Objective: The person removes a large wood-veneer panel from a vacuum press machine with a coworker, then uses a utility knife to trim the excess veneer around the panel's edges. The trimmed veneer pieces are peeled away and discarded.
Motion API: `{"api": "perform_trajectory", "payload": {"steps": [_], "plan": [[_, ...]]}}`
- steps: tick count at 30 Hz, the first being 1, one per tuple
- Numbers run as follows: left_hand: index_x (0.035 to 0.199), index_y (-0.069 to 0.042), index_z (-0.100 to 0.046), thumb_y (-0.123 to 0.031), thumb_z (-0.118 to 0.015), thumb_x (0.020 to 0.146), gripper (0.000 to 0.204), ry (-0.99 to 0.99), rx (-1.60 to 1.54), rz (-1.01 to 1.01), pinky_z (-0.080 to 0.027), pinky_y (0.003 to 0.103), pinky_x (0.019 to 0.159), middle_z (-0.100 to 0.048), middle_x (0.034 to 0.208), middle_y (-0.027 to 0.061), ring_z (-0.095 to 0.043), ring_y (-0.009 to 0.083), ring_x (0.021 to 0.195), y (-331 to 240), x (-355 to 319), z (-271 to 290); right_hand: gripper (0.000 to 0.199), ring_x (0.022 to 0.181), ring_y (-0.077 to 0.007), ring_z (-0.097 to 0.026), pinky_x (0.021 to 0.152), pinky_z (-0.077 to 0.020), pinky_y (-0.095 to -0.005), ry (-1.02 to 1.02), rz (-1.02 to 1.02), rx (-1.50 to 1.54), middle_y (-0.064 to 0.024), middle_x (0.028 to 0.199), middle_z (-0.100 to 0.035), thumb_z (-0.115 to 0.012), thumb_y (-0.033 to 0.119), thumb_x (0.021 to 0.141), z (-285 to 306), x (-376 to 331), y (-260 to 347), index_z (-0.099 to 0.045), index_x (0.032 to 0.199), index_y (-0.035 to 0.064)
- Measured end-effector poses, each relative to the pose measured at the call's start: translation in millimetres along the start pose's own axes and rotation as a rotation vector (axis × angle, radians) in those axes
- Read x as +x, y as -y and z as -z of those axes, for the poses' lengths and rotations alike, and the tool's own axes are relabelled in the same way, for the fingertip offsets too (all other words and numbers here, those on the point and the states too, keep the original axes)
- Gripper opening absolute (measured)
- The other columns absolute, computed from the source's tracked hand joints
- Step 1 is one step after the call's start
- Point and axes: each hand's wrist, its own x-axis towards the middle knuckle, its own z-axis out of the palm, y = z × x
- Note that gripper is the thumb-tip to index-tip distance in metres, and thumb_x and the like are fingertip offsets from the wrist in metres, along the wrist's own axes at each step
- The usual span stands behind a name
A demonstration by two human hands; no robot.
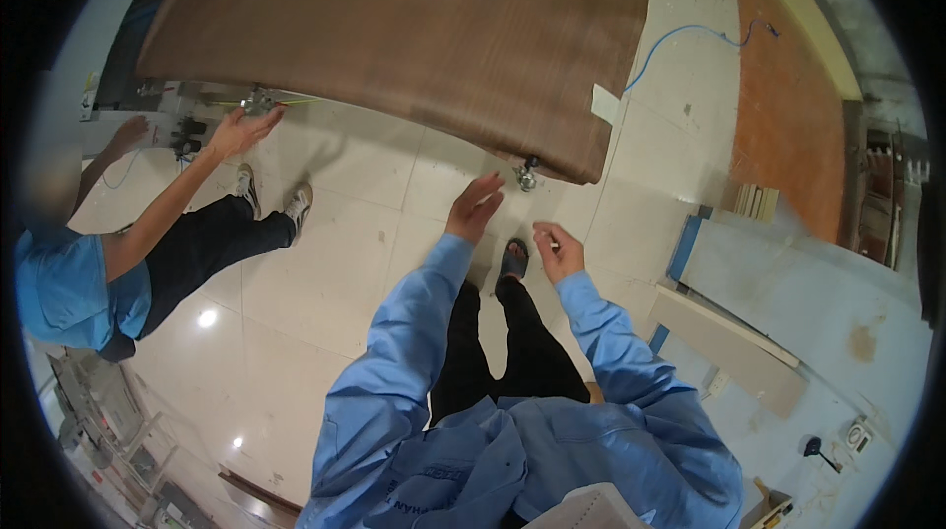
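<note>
A large brown wood-grain panel [414, 27] stretches across the top of the view. At its near edge, close to the right corner, is a shiny metal fitting [525, 176] with a black upper part. My left hand [476, 209] is just left of this fitting, fingers stretched out and holding nothing. Lower and to the right, my right hand [559, 251] is off the panel with its fingers curled in. A small pale spot shows at those fingers, too small to name. A white patch [605, 104] lies on the panel's right edge.
At the left, a co-worker in a blue shirt [64, 283] reaches a hand [246, 132] to another metal fitting [258, 101] under the panel's edge. A blue cord [680, 32] lies on the floor at right. Boards [724, 332] rest on a pale blue surface [838, 302].
</note>
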Motion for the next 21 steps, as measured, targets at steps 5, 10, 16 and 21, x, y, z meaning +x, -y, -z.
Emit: {"api": "perform_trajectory", "payload": {"steps": [5,10,16,21], "plan": [[0.145,-0.005,-0.046,0.000,-0.064,0.095,0.054,0.025,0.156,-0.081,-0.044,0.033,0.105,-0.053,0.144,0.0069,-0.048,0.0196,0.136,-27.4,11.9,-36.7,0.037,0.106,-0.0214,-0.067,0.083,-0.0561,-0.0344,-0.145,-0.062,0.503,-0.0089,0.130,-0.065,-0.060,0.014,0.099,15.8,49.2,-27.2,-0.056,0.135,0.0074],[0.144,-0.006,-0.042,0.004,-0.071,0.085,0.066,-0.017,0.245,-0.139,-0.042,0.034,0.107,-0.052,0.141,0.0083,-0.049,0.0194,0.133,-24.0,16.3,-37.9,0.028,0.106,-0.0222,-0.067,0.077,-0.0567,-0.0349,0.080,-0.202,0.854,-0.0097,0.127,-0.065,-0.067,0.020,0.097,41.2,74.2,-8.4,-0.061,0.122,0.0079],[0.132,-0.007,-0.042,0.007,-0.073,0.082,0.061,-0.154,0.201,-0.154,-0.044,0.034,0.104,-0.057,0.127,0.0082,-0.058,0.0185,0.116,3.5,38.9,-45.1,0.024,0.097,-0.0145,-0.067,0.070,-0.0545,-0.0301,-0.002,-0.388,1.104,-0.0003,0.106,-0.070,-0.070,0.030,0.096,25.7,84.4,-2.6,-0.065,0.113,0.0128],[0.113,-0.003,-0.056,-0.013,-0.074,0.089,0.031,-0.079,0.527,0.037,-0.051,0.036,0.084,-0.065,0.101,0.0135,-0.065,0.0261,0.096,18.9,55.1,-55.1,0.027,0.089,-0.0146,-0.067,0.066,-0.0503,-0.0280,-0.138,-0.395,0.966,-0.0033,0.102,-0.071,-0.075,0.027,0.092,9.9,90.7,1.4,-0.067,0.111,0.0101]]}}
